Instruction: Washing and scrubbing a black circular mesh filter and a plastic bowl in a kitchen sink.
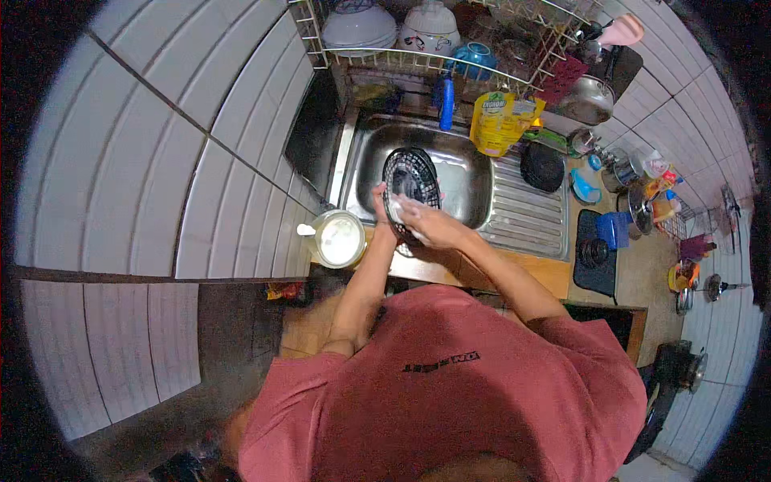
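Note:
Over the stainless steel sink basin (464, 187), my left hand (382, 208) holds a black oval plastic mesh basket (411, 175) by its near left side. The basket is tilted, with its open side partly towards my right hand. My right hand (430, 224) presses something whitish, perhaps foam or a sponge, against the basket's near rim; the fingers hide most of it. A second rim shows behind the first, so there may be more than one basket.
A lidded clear pitcher (340, 239) stands left of my forearms. Behind the sink are a blue handle (446, 102), a yellow pouch (501, 123) and a wire dish rack (421, 55) with bowls. A black round item (542, 166) lies on the ridged drainboard (524, 211). Pots line the right counter.

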### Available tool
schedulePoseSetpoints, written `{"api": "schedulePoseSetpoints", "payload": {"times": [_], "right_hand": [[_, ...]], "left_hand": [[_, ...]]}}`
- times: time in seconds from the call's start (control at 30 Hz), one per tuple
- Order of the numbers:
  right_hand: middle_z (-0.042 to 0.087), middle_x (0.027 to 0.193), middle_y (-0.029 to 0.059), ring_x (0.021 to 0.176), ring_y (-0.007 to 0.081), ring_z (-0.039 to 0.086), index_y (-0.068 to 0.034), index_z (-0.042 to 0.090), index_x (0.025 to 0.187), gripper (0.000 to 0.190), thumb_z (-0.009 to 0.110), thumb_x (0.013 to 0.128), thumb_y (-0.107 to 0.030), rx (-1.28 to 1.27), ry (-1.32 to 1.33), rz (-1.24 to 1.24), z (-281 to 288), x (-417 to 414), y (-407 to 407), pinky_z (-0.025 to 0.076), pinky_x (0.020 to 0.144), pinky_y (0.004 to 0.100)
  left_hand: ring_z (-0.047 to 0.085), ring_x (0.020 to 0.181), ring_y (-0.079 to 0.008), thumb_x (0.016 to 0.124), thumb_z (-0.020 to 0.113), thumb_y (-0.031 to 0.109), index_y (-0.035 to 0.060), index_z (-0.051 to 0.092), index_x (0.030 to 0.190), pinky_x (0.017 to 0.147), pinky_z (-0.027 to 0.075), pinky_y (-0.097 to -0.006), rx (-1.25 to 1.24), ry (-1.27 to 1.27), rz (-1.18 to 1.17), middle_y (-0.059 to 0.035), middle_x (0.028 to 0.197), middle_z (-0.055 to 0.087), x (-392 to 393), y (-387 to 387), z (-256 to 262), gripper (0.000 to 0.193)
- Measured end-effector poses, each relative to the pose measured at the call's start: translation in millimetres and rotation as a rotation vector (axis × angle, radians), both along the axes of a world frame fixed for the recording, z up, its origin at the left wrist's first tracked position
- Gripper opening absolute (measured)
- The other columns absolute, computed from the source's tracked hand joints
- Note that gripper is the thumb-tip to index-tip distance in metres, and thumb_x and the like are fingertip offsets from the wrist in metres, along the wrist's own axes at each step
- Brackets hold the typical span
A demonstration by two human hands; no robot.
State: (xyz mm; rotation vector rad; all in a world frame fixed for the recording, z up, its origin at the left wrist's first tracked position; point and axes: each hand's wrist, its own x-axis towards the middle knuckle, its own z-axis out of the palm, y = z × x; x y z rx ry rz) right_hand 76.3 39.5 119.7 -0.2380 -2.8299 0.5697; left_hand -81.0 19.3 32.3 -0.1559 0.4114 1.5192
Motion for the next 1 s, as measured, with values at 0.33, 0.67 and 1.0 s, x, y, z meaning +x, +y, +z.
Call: {"api": "schedulePoseSetpoints", "payload": {"times": [0.33,0.67,1.0], "right_hand": [[0.040,0.139,0.0249,0.129,0.0408,0.039,-0.001,0.049,0.127,0.044,0.051,0.083,-0.003,0.074,-0.025,-0.010,2.3,16.5,1.4,0.032,0.110,0.0430],[0.043,0.140,0.0184,0.131,0.0364,0.038,0.000,0.055,0.118,0.038,0.052,0.080,0.001,0.011,-0.037,-0.071,23.4,18.1,1.2,0.032,0.110,0.0428],[0.044,0.140,0.0145,0.133,0.0324,0.038,-0.008,0.058,0.119,0.041,0.054,0.080,0.001,-0.062,-0.009,-0.132,12.0,28.7,15.4,0.037,0.108,0.0369]], "left_hand": [[0.060,0.100,-0.0368,0.070,0.054,0.051,0.0016,0.052,0.124,0.093,0.048,-0.0464,0.608,-0.239,-0.329,-0.0206,0.116,0.059,4.9,8.4,50.3,0.073],[0.063,0.092,-0.0321,0.068,0.056,0.045,-0.0013,0.058,0.112,0.088,0.050,-0.0441,0.286,0.109,-0.084,-0.0181,0.106,0.064,5.4,19.3,74.1,0.064],[0.065,0.078,-0.0234,0.072,0.056,0.041,0.0035,0.065,0.095,0.073,0.054,-0.0354,0.139,0.283,-0.047,-0.0123,0.091,0.069,4.0,34.5,68.9,0.045]]}}
